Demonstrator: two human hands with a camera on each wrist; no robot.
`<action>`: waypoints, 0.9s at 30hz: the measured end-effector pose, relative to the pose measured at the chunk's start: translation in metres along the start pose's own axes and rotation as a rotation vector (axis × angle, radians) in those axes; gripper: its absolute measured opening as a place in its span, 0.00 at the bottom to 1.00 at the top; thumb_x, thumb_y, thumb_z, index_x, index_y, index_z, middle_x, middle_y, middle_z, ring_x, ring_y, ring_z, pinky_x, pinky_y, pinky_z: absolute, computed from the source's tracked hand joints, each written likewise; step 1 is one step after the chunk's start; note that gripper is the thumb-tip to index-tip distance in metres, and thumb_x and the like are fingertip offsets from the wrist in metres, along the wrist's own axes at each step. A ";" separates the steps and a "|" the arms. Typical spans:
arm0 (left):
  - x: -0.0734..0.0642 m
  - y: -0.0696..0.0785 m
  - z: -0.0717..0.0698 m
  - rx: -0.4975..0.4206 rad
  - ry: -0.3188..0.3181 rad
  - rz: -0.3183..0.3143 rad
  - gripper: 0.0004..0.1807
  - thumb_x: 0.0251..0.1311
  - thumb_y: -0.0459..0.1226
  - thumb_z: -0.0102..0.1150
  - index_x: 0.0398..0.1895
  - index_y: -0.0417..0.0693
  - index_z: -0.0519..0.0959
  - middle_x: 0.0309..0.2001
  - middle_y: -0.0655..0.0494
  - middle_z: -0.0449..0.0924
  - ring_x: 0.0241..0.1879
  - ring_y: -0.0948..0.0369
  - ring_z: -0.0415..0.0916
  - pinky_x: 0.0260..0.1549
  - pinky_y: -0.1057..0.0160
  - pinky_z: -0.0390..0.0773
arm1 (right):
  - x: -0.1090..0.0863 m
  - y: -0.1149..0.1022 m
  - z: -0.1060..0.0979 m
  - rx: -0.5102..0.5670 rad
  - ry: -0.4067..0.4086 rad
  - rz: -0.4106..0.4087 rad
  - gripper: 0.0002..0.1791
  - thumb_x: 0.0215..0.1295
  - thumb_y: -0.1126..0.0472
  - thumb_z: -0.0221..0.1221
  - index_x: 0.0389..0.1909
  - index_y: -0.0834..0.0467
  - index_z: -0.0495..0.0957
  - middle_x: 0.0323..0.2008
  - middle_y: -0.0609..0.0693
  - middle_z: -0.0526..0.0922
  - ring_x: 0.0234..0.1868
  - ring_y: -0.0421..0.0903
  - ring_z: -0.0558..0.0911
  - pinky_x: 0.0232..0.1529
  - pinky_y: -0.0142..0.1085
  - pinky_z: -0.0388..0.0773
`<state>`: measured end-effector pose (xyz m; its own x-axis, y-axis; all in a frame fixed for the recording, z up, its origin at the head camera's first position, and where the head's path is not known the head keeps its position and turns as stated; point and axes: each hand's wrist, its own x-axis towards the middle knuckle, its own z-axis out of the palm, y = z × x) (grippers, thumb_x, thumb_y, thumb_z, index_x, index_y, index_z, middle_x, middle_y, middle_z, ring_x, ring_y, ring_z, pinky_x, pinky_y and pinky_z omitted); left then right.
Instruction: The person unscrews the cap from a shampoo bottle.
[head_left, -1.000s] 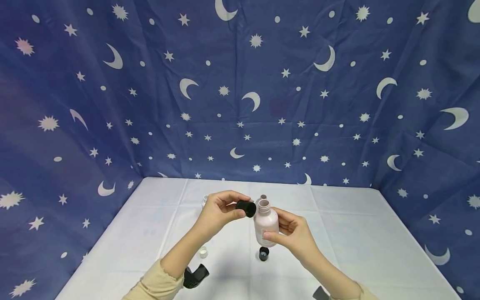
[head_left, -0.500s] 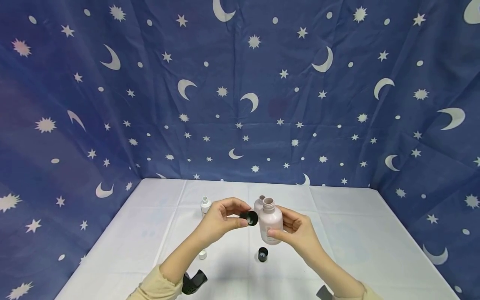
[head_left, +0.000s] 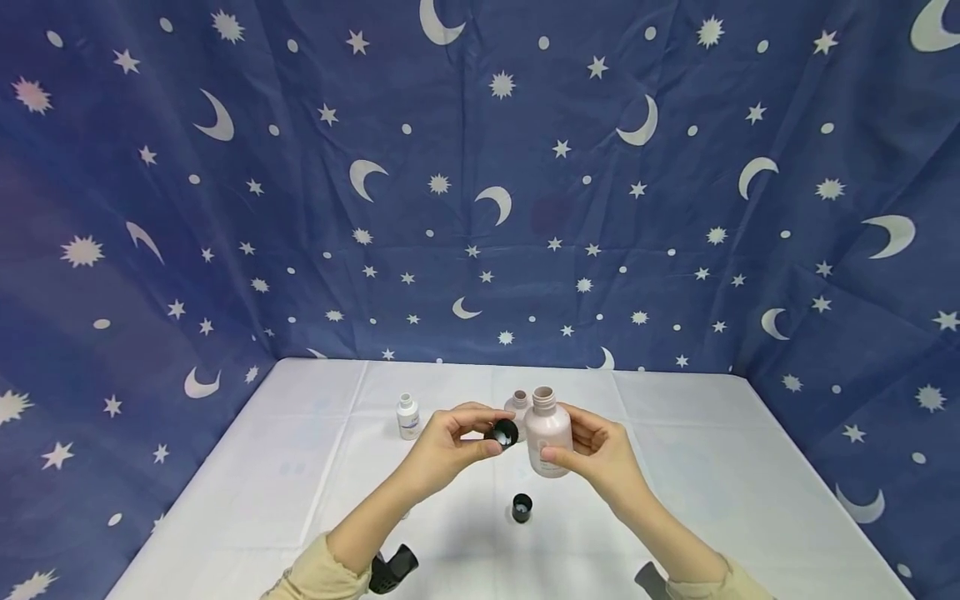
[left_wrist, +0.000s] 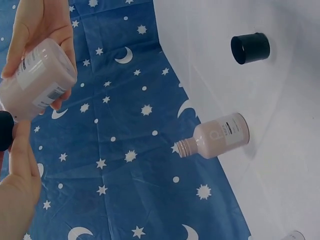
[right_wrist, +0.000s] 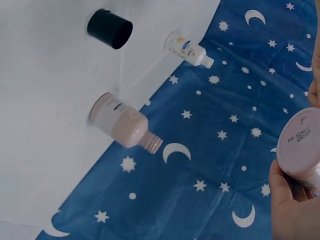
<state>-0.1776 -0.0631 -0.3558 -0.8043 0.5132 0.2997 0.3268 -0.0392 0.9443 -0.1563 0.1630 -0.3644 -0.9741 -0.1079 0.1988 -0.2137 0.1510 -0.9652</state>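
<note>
My left hand [head_left: 442, 446] pinches a black cap [head_left: 504, 433] between thumb and fingers, its hollow opening facing the camera. Right beside it, my right hand [head_left: 606, 454] grips a pale pink bottle [head_left: 548, 442] round its body, neck up and uncapped, raised over the table. In the left wrist view the black cap [left_wrist: 6, 131] shows at the left edge, close to the shoulder of the held bottle [left_wrist: 37, 80]. The right wrist view shows the underside of the held bottle [right_wrist: 301, 142], printed with a date.
A second uncapped pink bottle [head_left: 517, 405] stands behind the held one. Further left stands a small white bottle [head_left: 408, 417], also uncapped. Another black cap [head_left: 522, 507] sits on the white-covered table [head_left: 720, 483] in front. A starry blue cloth [head_left: 480, 167] hangs round the table's back and sides.
The left hand has turned the cap so its hollow opening shows and has lowered it slightly. The right hand has shifted the bottle slightly to the right and up, away from the cap.
</note>
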 end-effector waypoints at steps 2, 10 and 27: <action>0.000 -0.001 0.001 0.005 0.003 0.015 0.30 0.51 0.43 0.65 0.52 0.28 0.75 0.51 0.33 0.73 0.42 0.71 0.76 0.45 0.67 0.81 | 0.001 0.001 -0.001 -0.015 0.015 0.014 0.34 0.49 0.72 0.67 0.59 0.72 0.68 0.54 0.69 0.76 0.44 0.29 0.80 0.51 0.30 0.79; 0.003 -0.004 0.006 -0.032 0.067 -0.030 0.23 0.47 0.30 0.69 0.46 0.27 0.75 0.43 0.33 0.76 0.37 0.69 0.77 0.42 0.65 0.83 | 0.007 0.005 -0.006 -0.051 0.062 0.049 0.33 0.51 0.71 0.67 0.60 0.70 0.69 0.56 0.67 0.75 0.45 0.28 0.78 0.51 0.24 0.76; 0.009 -0.022 0.024 -0.013 0.094 -0.145 0.20 0.49 0.27 0.67 0.48 0.31 0.77 0.45 0.36 0.79 0.39 0.60 0.82 0.41 0.69 0.82 | 0.020 0.033 -0.039 -0.198 -0.055 -0.101 0.30 0.52 0.69 0.66 0.56 0.70 0.66 0.50 0.67 0.77 0.44 0.27 0.78 0.49 0.26 0.78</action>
<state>-0.1803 -0.0366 -0.3775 -0.8855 0.4321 0.1710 0.1979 0.0177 0.9801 -0.1862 0.2045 -0.3852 -0.9425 -0.1846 0.2785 -0.3260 0.3256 -0.8875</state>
